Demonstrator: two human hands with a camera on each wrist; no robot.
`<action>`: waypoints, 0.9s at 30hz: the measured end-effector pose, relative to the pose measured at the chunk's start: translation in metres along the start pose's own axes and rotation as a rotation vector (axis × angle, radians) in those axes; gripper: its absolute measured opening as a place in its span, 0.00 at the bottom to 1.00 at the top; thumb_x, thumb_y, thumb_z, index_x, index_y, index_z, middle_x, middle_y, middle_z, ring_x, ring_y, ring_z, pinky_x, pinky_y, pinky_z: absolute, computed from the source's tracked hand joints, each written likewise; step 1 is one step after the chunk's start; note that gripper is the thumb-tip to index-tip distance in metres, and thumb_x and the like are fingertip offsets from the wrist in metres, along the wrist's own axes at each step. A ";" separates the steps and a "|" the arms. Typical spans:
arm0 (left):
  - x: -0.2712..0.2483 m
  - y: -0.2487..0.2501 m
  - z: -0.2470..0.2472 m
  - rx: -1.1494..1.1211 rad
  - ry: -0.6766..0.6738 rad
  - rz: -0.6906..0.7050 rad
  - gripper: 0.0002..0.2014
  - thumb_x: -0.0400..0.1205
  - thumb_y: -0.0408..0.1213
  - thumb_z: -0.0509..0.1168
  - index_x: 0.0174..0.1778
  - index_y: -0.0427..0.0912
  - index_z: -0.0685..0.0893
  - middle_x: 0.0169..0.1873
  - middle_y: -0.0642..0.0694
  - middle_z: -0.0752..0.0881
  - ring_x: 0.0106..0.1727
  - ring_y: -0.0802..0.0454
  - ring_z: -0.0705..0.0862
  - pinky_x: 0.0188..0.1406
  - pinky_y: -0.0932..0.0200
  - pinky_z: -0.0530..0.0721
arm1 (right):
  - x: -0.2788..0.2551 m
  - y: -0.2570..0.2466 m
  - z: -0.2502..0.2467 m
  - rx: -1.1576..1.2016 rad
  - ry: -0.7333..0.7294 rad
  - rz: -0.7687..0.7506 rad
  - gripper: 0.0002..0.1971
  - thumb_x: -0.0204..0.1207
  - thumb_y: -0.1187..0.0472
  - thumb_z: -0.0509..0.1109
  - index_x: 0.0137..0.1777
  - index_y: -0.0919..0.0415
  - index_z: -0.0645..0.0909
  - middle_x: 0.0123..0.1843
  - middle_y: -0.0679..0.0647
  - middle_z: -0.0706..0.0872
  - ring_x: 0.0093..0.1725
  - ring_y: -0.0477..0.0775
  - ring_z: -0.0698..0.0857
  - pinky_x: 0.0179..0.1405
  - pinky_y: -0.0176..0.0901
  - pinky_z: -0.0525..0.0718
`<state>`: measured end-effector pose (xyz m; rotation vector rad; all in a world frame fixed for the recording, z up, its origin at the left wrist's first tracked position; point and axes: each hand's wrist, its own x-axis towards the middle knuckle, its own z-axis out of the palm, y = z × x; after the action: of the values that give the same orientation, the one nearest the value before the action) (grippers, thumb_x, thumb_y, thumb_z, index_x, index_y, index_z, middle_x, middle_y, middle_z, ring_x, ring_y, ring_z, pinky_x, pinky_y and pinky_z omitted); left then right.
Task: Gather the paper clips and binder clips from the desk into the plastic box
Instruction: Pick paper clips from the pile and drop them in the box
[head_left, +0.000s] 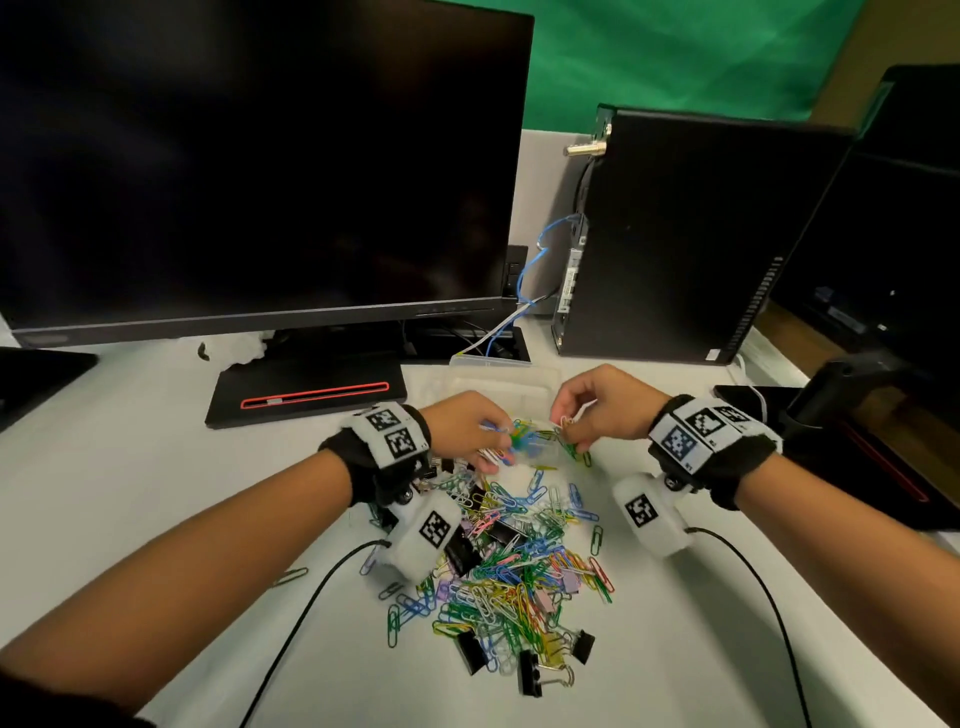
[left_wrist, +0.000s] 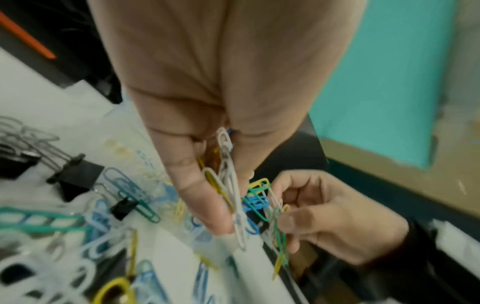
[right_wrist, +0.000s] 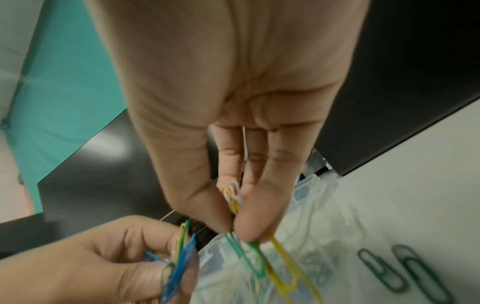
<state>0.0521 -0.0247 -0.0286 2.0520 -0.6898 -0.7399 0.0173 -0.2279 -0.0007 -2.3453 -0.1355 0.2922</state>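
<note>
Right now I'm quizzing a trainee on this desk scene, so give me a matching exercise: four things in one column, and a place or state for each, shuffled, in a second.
Things:
1. left hand
2. right hand
3. clear plastic box
4. black binder clips

States:
A. lying at the near edge of the clip pile
B. pinching green, yellow and white paper clips
C. standing on the desk beyond both hands
D. gripping blue, white and yellow paper clips

Pairs: 1-D, 2-B, 3-C, 4-A
</note>
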 end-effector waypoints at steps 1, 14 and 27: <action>0.000 0.000 -0.004 -0.122 0.026 -0.027 0.13 0.84 0.25 0.58 0.32 0.36 0.76 0.47 0.36 0.82 0.32 0.61 0.87 0.32 0.70 0.88 | 0.005 -0.001 -0.002 0.019 0.022 -0.008 0.12 0.67 0.77 0.73 0.34 0.59 0.83 0.34 0.54 0.81 0.24 0.47 0.85 0.29 0.35 0.88; 0.007 -0.004 -0.033 -0.756 0.257 -0.202 0.12 0.84 0.19 0.52 0.47 0.33 0.80 0.57 0.31 0.80 0.60 0.40 0.81 0.58 0.46 0.84 | 0.054 -0.004 0.008 0.131 0.164 0.065 0.11 0.73 0.73 0.70 0.35 0.57 0.86 0.36 0.56 0.87 0.34 0.51 0.87 0.37 0.34 0.89; -0.002 0.001 -0.039 -0.466 0.267 -0.163 0.12 0.83 0.26 0.61 0.59 0.38 0.83 0.55 0.41 0.84 0.53 0.43 0.87 0.58 0.54 0.87 | 0.021 0.016 -0.013 -0.251 0.222 0.040 0.15 0.73 0.72 0.66 0.32 0.53 0.82 0.37 0.52 0.85 0.30 0.47 0.82 0.28 0.31 0.83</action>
<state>0.0780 -0.0040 -0.0082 1.7404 -0.1754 -0.6303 0.0415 -0.2439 -0.0069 -2.6134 -0.0177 0.0337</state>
